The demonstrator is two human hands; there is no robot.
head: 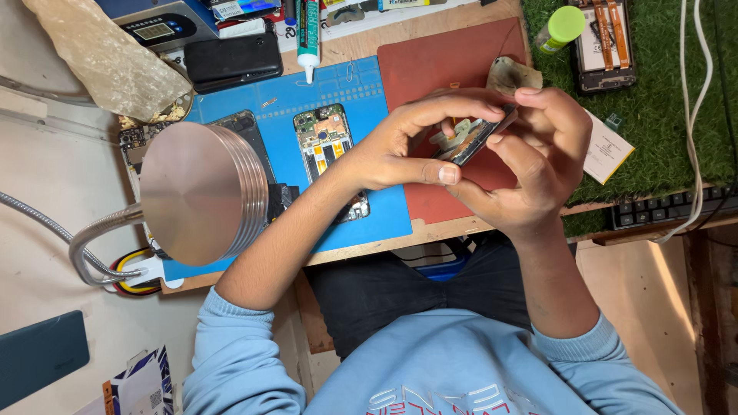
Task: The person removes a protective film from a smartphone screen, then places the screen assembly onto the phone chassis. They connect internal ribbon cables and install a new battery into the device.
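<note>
— Where do the fingers sit?
— The left hand (400, 150) is curled around a slim dark opened phone body with exposed inner parts (470, 140); its thumb (434, 174) lies along the near edge and its other fingers arch over the far edge, so the phone is pinched between them. The right hand (538, 165) closes on the other end, forefinger bent onto the top corner, thumb pressed against the side.
— And where is the phone itself?
— Held tilted in the air between both hands, above a dull red rectangular work mat (446, 69) and clear of it.
— What lies around them?
— Left of the red mat is a blue rubber repair mat (369, 100) bearing a second opened phone with a green circuit board showing (327, 146). A round brushed-metal lamp head on a flexible neck (200, 192) hangs over that mat's left part. A white glue tube (308, 34) lies at the far edge, and a green artificial grass patch (661, 115) is on the right.
</note>
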